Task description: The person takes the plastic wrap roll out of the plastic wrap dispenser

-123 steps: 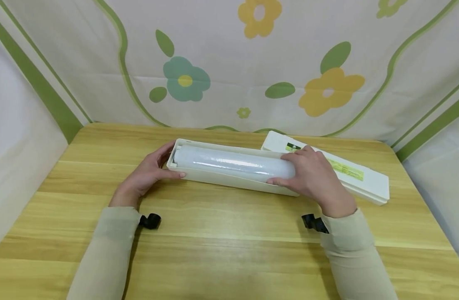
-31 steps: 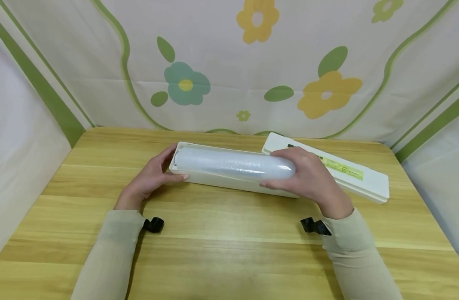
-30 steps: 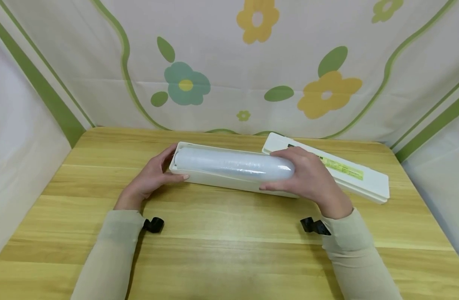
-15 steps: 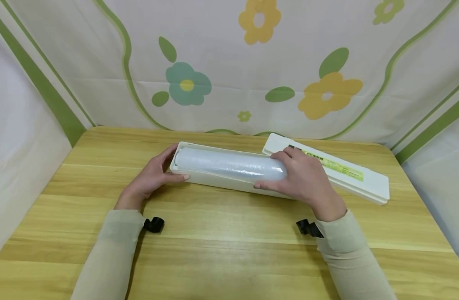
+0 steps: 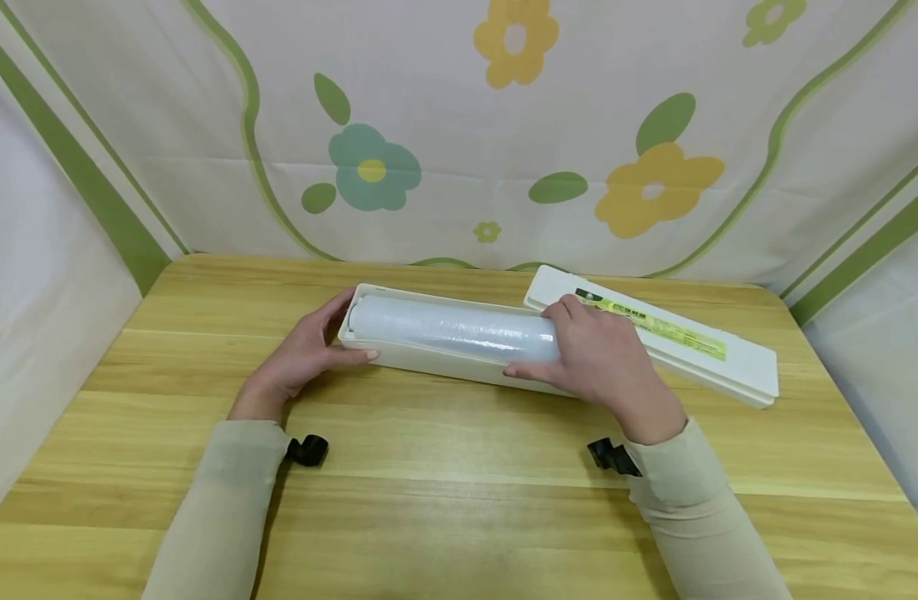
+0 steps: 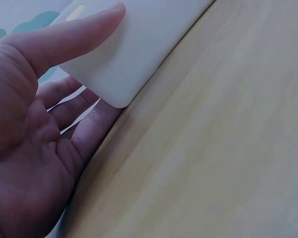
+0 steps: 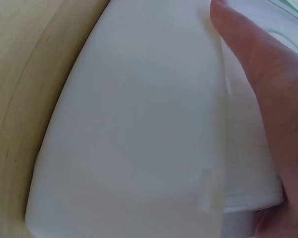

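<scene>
A long roll of cling film [image 5: 459,327] lies in a narrow cream box [image 5: 428,363] at mid-table. My left hand [image 5: 301,354] holds the box's left end, thumb on the front wall and fingers behind; the left wrist view shows the thumb pressed on that wall [image 6: 134,44]. Across the roll's right part, my right hand [image 5: 604,358] grips it from above, its thumb along the near side. In the right wrist view the roll [image 7: 251,153] stands above the box's rim beside the thumb. The head view hides the roll's right end under the hand.
Behind and to the right, a white lid [image 5: 744,367] with a yellow-green label lies slantwise on the wooden table [image 5: 443,500]. A flower-patterned curtain [image 5: 459,117] hangs along the table's back edge.
Since the first frame the roll's right end has come up above the box rim. Over the last second my right hand has slid a little left along the roll; the left hand stays put.
</scene>
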Demonstrator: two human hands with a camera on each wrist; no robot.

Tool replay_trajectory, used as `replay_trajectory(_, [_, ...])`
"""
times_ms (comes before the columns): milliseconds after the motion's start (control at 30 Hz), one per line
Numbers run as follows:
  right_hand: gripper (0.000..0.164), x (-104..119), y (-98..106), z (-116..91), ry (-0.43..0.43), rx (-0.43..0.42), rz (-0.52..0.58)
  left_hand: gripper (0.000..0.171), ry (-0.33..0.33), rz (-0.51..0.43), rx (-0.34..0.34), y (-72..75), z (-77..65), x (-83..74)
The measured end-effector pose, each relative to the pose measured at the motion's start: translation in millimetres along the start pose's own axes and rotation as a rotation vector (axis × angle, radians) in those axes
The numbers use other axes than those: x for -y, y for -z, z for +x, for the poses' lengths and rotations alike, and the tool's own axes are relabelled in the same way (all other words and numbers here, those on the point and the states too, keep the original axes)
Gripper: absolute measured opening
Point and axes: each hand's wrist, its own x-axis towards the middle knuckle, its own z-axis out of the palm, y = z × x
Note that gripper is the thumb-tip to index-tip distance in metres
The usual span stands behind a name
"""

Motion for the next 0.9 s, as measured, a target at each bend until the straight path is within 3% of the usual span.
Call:
replay_trajectory(333, [0.079,-6,-4,1,-0.014,0.044,0.080,0.105,0.011,0.018,-0.002,0.5,-0.5,-0.3])
replay_trajectory(600, [0.074,-11,-15,0,0.048,-0.159,0.107,0.104,0.001,0.023,0.001,0.3,0.4,1.3])
replay_trajectory(900, [0.075,-13,-20,0,0.080,-0.255,0.122,0.105,-0.004,0.024,-0.004,1.0,1.7,2.6])
